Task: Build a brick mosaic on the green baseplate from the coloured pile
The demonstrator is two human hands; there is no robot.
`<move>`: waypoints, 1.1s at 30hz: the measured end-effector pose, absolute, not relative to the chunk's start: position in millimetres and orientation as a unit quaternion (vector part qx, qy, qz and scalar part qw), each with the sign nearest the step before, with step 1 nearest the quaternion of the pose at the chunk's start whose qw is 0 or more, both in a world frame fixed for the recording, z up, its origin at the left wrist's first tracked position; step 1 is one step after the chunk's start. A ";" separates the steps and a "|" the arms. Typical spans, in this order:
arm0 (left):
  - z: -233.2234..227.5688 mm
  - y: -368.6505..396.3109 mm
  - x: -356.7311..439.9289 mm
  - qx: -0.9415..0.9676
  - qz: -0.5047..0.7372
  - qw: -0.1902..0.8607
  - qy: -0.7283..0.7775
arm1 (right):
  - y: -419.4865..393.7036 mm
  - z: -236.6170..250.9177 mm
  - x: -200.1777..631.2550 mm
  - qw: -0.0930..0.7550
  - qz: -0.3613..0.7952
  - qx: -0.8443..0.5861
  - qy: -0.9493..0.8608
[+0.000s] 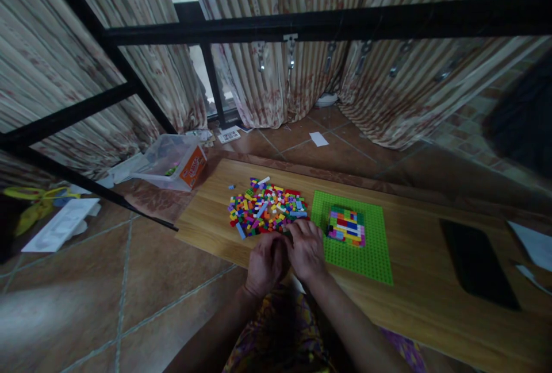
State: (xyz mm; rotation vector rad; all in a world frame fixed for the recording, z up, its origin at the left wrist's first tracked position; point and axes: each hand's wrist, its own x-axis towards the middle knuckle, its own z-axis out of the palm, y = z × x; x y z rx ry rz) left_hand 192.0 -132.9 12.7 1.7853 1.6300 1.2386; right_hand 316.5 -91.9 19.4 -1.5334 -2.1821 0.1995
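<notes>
My left hand [265, 265] and my right hand [307, 249] meet at the near edge of the wooden table, in front of a heap of loose toy bricks [259, 210]. Both have their fingers curled and pressed together at the tips. Whatever lies between them is too small and too hidden to name. To the right of my right hand is a green baseplate [375, 258]. On it stands a low block of many-coloured bricks [347, 226], built up in layers.
A black tablet-like slab [478, 264] lies on the table [414, 304] at the right, near a white sheet [532, 245] and a cable. On the floor at left stands a clear plastic box [172, 160] with an orange label. A black metal frame [276, 29] crosses before curtains.
</notes>
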 end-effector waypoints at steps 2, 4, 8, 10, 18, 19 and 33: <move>13.7 -133.1 192.3 0.642 0.442 0.215 0.589 | -91.5 19.0 316.5 0.230 0.069 -0.556 -0.796; 13.7 -133.6 192.5 0.638 0.440 0.218 0.593 | -90.8 18.7 317.2 0.229 0.065 -0.549 -0.801; 11.2 -134.6 192.2 0.634 0.439 0.224 0.596 | -89.7 17.3 318.8 0.235 0.056 -0.535 -0.810; 9.4 -134.7 192.0 0.634 0.440 0.228 0.594 | -88.3 16.1 318.9 0.241 0.052 -0.527 -0.813; 9.2 -133.2 191.4 0.607 0.447 0.251 0.607 | -77.3 19.7 313.3 0.295 0.111 -0.528 -0.788; 10.8 -132.9 190.7 0.599 0.449 0.263 0.609 | -78.4 21.2 312.1 0.319 0.150 -0.533 -0.769; 23.3 -129.0 180.0 0.642 0.388 0.334 0.571 | -109.6 24.5 304.2 0.451 0.469 -0.531 -0.542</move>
